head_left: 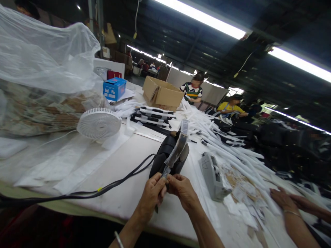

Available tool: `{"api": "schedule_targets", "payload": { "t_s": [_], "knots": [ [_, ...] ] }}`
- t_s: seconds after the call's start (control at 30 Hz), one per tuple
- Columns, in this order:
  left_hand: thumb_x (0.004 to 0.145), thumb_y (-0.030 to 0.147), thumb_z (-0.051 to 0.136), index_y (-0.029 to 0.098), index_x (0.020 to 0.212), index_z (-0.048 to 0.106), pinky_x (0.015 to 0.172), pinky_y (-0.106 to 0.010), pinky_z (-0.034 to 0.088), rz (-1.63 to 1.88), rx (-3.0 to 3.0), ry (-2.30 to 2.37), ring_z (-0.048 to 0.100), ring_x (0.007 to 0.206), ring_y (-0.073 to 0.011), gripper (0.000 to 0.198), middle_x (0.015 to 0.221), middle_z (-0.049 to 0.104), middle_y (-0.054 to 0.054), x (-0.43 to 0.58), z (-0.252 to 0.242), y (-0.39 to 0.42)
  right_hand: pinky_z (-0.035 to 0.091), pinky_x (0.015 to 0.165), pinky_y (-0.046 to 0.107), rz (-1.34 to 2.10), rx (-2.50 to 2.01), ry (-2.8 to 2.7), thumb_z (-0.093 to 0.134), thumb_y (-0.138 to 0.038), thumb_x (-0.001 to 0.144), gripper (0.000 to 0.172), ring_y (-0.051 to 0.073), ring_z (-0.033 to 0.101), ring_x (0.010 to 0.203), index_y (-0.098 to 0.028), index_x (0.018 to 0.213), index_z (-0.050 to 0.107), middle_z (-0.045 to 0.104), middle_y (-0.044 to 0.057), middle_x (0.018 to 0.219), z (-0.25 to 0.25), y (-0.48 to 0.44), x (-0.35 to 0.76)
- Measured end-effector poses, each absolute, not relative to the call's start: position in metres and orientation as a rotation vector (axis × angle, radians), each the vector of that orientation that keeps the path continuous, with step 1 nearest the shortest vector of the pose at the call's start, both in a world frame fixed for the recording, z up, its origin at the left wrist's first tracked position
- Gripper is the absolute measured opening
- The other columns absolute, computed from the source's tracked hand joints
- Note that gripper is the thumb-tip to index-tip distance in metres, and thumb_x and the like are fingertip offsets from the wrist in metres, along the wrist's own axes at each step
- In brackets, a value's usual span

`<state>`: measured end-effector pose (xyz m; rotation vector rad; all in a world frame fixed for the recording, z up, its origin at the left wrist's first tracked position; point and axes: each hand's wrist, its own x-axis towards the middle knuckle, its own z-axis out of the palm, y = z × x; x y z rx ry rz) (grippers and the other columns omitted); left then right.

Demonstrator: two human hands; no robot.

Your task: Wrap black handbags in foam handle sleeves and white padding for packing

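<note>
A black leather-like bag [163,151] lies on the table in front of me. Its handle [178,146], covered in clear plastic film, stands up over the bag and runs down toward my fingers. My left hand [154,189] is closed on the near end of this wrapped handle. Pinched against the same end, close beside it, are the fingertips of my right hand [182,190]. Exactly what lies between the right fingertips is partly hidden. Long black straps [111,186] trail from the bag to the left edge of the table.
A tape dispenser [213,175] stands right of the bag, near plastic scraps. A white fan [99,124], a blue box [114,89] and a cardboard box [161,93] are farther back. White wrapped strips [222,148] pile up at right. A co-worker's hands [284,199] rest at the right.
</note>
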<state>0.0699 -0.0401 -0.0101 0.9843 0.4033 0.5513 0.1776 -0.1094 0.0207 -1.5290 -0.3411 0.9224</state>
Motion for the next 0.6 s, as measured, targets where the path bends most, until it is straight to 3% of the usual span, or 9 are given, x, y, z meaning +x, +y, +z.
{"api": "schedule_targets", "payload": {
  "t_s": [0.1, 0.27, 0.47, 0.6],
  "knots": [
    [0.083, 0.057, 0.057, 0.019, 0.083, 0.050, 0.031, -0.016, 0.018, 0.543, 0.964, 0.404, 0.021, 0.032, -0.0033, 0.039, 0.047, 0.040, 0.012, 0.069, -0.012, -0.038, 0.039, 0.051, 0.024, 0.679, -1.652, -0.391, 0.084, -0.049, 0.058, 0.042, 0.010, 0.046, 0.049, -0.015, 0.058, 0.058, 0.053, -0.003, 0.050, 0.013, -0.117, 0.173],
    [0.082, 0.059, 0.056, 0.020, 0.074, 0.048, 0.034, -0.017, 0.021, 0.564, 1.157, 0.502, 0.029, 0.034, -0.0047, 0.041, 0.048, 0.044, 0.009, 0.070, -0.009, -0.041, 0.047, 0.066, 0.027, 0.529, -1.717, -0.597, 0.068, -0.053, 0.075, 0.039, 0.017, 0.058, 0.068, -0.014, 0.070, 0.070, 0.064, 0.003, 0.064, 0.025, -0.124, 0.158],
    [0.087, 0.057, 0.048, 0.019, 0.076, 0.053, 0.041, -0.020, 0.032, 0.663, 1.369, 0.596, 0.041, 0.042, -0.0086, 0.040, 0.056, 0.051, 0.005, 0.068, -0.001, -0.044, 0.027, 0.040, 0.023, 0.669, -1.513, -0.450, 0.072, -0.055, 0.071, 0.041, 0.008, 0.037, 0.041, -0.014, 0.065, 0.065, 0.047, -0.005, 0.046, 0.028, -0.096, 0.143],
    [0.089, 0.061, 0.040, 0.020, 0.083, 0.053, 0.040, -0.022, 0.029, 0.486, 1.392, 0.571, 0.037, 0.038, -0.0096, 0.043, 0.051, 0.047, 0.007, 0.049, -0.026, -0.060, 0.043, 0.049, 0.025, 0.719, -1.317, -0.261, 0.080, -0.053, 0.061, 0.042, 0.012, 0.054, 0.050, -0.013, 0.071, 0.069, 0.065, 0.003, 0.062, 0.023, -0.086, 0.145]
  ]
}}
